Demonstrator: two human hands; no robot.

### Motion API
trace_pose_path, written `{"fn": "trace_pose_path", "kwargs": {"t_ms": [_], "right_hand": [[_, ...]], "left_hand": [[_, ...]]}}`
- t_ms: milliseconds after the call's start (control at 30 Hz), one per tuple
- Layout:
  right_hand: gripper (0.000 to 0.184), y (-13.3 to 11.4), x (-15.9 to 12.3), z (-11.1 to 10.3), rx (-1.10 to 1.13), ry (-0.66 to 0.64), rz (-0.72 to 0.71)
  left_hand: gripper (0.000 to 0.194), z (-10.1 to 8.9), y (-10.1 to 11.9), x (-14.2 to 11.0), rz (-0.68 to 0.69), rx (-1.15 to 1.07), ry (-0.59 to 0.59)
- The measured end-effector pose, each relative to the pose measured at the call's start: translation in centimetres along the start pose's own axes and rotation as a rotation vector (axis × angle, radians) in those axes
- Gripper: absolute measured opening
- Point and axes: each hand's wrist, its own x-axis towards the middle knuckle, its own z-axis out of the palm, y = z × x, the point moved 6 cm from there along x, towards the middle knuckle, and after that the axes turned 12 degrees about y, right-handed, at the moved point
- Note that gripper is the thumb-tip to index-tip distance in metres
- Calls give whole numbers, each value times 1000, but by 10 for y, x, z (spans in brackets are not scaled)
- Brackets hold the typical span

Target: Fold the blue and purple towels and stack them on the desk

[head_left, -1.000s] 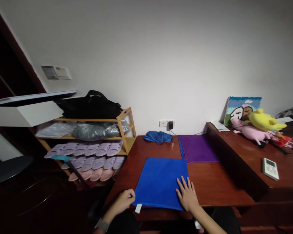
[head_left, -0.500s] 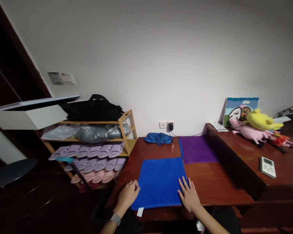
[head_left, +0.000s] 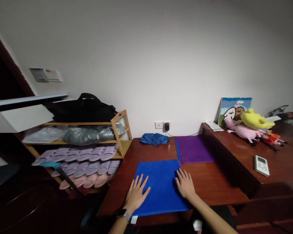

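Note:
A blue cloth [head_left: 161,185] lies flat on the brown wooden table [head_left: 214,185], its white tag [head_left: 134,220] sticking out at the near left corner. On the cloth's left edge rests my left hand [head_left: 136,191], fingers spread. My right hand [head_left: 185,184] lies over the right edge, palm down with its fingers stretched out. Neither hand holds anything. Behind and to the right, a purple cloth [head_left: 197,149] is spread with a strip of blue showing beneath its left side. At the table's back, a crumpled blue cloth [head_left: 154,139] sits against the wall.
Left of the table stands a wooden rack [head_left: 124,143] with slippers [head_left: 90,153] and a black bag [head_left: 83,110]. A raised desk [head_left: 236,149] on the right carries plush toys [head_left: 248,130] and a white remote [head_left: 261,165]. A black plug [head_left: 166,126] trails a cable along the wall.
My left hand has opened from a curled shape and moved onto the cloth's left part, fingers now spread. My right hand stays at the right edge. The whole view has shifted slightly.

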Motion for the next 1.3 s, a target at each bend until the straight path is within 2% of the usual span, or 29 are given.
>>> {"fn": "trace_pose_path", "kwargs": {"t_ms": [100,200,333,433,500,567,700,800,933,1133,1300], "right_hand": [[65,-6,48,4,0,-27,12],[67,-3,76,19,-18,-74,43],[71,5,82,38,-15,-64,54],[72,8,80,44,5,-44,55],[72,8,79,44,4,-34,57],[71,8,79,42,-3,-23,51],[66,6,79,41,-12,-10,-13],[64,7,79,44,-20,-47,-41],[64,9,80,47,-16,-58,-21],[65,6,81,46,-25,-59,-10],[65,5,81,45,-35,-59,-44]], "left_hand": [[66,-2,3,0,-4,5,10],[64,-1,2,-2,-2,12,21],[65,1,-2,1,4,26,3],[63,-1,10,16,7,29,56],[60,-1,35,33,36,-10,114],[58,5,71,53,97,-74,129],[59,32,143,90,175,-162,47],[59,54,170,109,163,-190,-6],[58,73,169,119,184,-193,-33],[61,66,166,128,244,-188,43],[61,76,177,131,258,-225,0]]}}
